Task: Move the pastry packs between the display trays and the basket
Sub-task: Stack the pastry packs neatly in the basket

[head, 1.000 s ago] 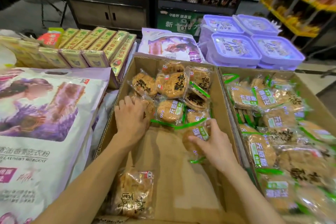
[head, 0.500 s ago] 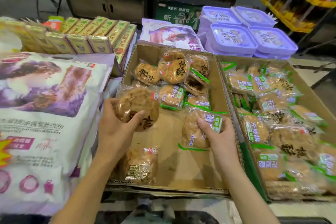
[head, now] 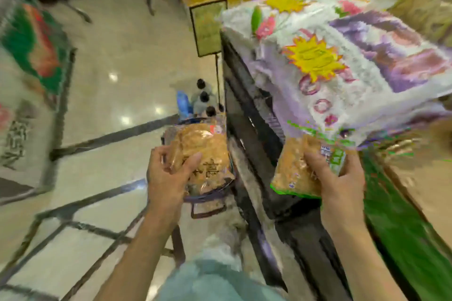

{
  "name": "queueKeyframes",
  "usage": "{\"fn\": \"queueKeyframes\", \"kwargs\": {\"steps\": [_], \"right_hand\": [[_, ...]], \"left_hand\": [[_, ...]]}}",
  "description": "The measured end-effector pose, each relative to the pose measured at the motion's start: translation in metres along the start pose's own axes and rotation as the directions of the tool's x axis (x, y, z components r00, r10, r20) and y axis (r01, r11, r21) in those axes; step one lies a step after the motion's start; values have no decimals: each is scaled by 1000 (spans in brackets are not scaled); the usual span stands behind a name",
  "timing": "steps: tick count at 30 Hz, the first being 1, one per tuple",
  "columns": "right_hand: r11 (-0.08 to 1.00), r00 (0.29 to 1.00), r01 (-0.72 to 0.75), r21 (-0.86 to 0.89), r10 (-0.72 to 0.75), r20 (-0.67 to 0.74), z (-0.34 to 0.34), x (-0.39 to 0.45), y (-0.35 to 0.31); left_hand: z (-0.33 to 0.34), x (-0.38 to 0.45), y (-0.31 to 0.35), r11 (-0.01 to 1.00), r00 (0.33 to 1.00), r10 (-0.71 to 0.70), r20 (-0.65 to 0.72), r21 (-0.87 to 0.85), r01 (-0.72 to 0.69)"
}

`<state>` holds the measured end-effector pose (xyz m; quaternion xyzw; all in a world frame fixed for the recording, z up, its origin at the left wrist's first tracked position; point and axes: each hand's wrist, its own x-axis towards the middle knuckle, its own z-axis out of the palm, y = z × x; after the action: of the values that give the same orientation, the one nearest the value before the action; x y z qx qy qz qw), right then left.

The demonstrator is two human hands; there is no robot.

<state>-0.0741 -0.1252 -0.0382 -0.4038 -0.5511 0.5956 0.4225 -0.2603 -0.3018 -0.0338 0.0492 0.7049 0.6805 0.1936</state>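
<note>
Both grips are closed on pastry packs, one pack per hand. Left hand: fingers under, thumb curled over the top of a clear pack of brown pastry with dark characters printed on its front. Pack held above a basket; only the dark rim and a handle loop show beneath it. Whether pack and basket touch, cannot tell.

Right hand: fingers wrapped round the right side of a second pastry pack, this one with a green edge and a green label. Held in the air in front of the dark edge of the desk, just below the overhanging corner of a large white and purple bag with yellow starburst stickers.

Bag lies on the desk, upper right. Right of the hand, a green strip and a brown cardboard surface, heavily blurred. Beyond the basket on the floor, a few dark-capped bottles and something blue. A framed sign on a thin pole stands by the desk corner. Pale glossy floor tiles with dark lines, left. Whole frame smeared by motion.
</note>
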Motion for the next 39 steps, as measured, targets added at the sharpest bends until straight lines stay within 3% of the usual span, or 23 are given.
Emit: {"fn": "queueKeyframes", "kwargs": {"steps": [3,7,11,16,24,30,33,36,39], "right_hand": [[996,984,-81,-45,87,153,63,-4,27],[977,953,-180,-117,203,224,136,0,62],[955,945,-214,-207,256,204,210,14,96],[922,938,-262,-286,313,149,294,34,130],[844,906,-397,-360,422,-11,329,57,249],[780,866,-462,-423,500,-25,318,83,408],[774,852,-490,-401,522,-35,316,94,493],[755,833,-512,-409,553,-22,312,97,570],[757,809,-554,-347,588,-7,309,100,628]], "left_hand": [[-63,19,-22,995,982,-88,-170,-50,81],[-114,64,-50,985,955,-167,-245,-88,149],[-145,137,-66,972,952,-231,-202,-85,218],[-172,247,-86,956,957,-287,-34,53,289],[-152,359,-217,892,910,-405,91,258,371],[-124,406,-386,729,791,-580,196,557,397],[-102,422,-475,610,752,-648,116,672,421],[-84,423,-561,563,645,-764,7,494,663],[-77,427,-644,450,500,-861,-95,317,835]]}}
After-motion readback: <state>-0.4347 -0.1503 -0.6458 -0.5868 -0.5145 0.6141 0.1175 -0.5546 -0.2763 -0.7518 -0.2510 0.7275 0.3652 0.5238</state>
